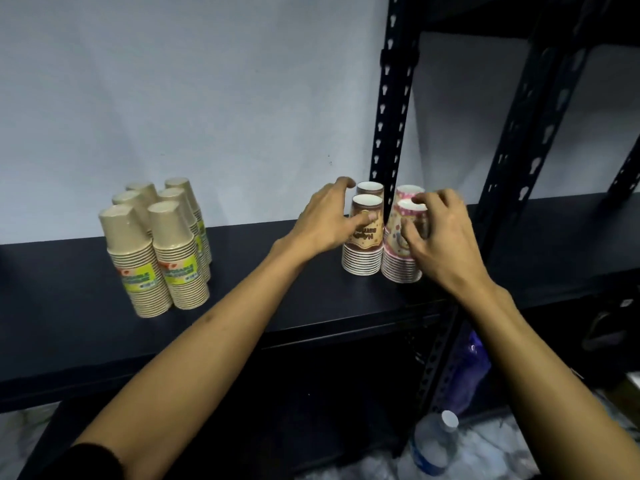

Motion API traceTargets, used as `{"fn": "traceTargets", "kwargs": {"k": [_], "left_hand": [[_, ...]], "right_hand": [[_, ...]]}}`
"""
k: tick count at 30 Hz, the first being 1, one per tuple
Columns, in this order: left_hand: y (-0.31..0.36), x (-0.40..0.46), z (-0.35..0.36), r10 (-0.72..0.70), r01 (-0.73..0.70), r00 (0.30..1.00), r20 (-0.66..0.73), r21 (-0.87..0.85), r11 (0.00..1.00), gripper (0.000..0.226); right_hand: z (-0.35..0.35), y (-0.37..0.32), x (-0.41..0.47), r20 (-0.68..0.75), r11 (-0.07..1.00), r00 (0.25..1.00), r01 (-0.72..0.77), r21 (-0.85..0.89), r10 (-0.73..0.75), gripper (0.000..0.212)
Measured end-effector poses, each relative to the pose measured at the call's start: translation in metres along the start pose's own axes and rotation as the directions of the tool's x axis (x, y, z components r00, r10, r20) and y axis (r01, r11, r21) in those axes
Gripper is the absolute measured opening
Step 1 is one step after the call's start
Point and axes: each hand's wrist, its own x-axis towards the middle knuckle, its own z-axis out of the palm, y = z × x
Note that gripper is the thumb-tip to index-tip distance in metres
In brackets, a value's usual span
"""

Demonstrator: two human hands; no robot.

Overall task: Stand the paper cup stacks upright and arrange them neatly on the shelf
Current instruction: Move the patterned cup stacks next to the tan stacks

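We cannot see much of the rear stacks: the back brown-printed stack (370, 189) shows only its top behind the front brown-printed stack (363, 237), and the back pink stack (408, 191) is mostly covered by the front pink stack (401, 244) and our right hand (440, 237). All four stand upside down, bases up, close together on the dark shelf (294, 296) beside a black slotted upright (388, 133).

Our left hand (325, 220) curls round the front brown-printed stack, thumb across its face and fingers reaching past its far side. Our right hand pinches the front pink stack, thumb low on its side and fingertips at its top rim.

The lettering on the brown cup is inverted and partly hidden by the thumb; we cannot read it. Well to the left, six wrapped kraft stacks (162, 244) stand base-up in two rows. Their yellow-green labels (180, 273) carry blurred print, the top word seemingly "DISPOSABLE", cut off at its start.

Below the shelf, a clear bottle (434, 441) with a white cap is partly hidden.
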Motion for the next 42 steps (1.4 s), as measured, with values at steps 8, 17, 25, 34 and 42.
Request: {"fn": "traceTargets", "kwargs": {"k": [8, 17, 25, 34, 42], "left_hand": [[-0.001, 0.038, -0.005, 0.114, -0.129, 0.979, 0.172, 0.080, 0.988, 0.044], [-0.015, 0.041, -0.049, 0.052, -0.138, 0.929, 0.367, 0.213, 0.967, 0.042], [-0.047, 0.018, -0.104, -0.055, -0.119, 0.928, 0.368, 0.434, 0.893, 0.048], [-0.081, 0.011, -0.155, -0.261, 0.000, 0.913, 0.315, 0.639, 0.770, 0.050], [-0.098, 0.020, -0.169, -0.376, 0.086, 0.885, 0.275, 0.696, 0.713, 0.049]], "right_hand": [[0.022, 0.007, 0.022, 0.112, 0.985, 0.978, -0.174, -0.020, 0.175, 0.047], [0.028, 0.005, 0.027, 0.196, 0.935, 0.970, -0.198, 0.296, 0.143, 0.059], [0.069, -0.036, 0.038, 0.305, 0.886, 0.952, -0.120, 0.447, -0.025, 0.055], [0.120, -0.090, 0.050, 0.391, 0.835, 0.915, -0.140, 0.532, -0.096, 0.058], [0.137, -0.108, 0.060, 0.448, 0.824, 0.886, -0.161, 0.543, -0.121, 0.055]]}}
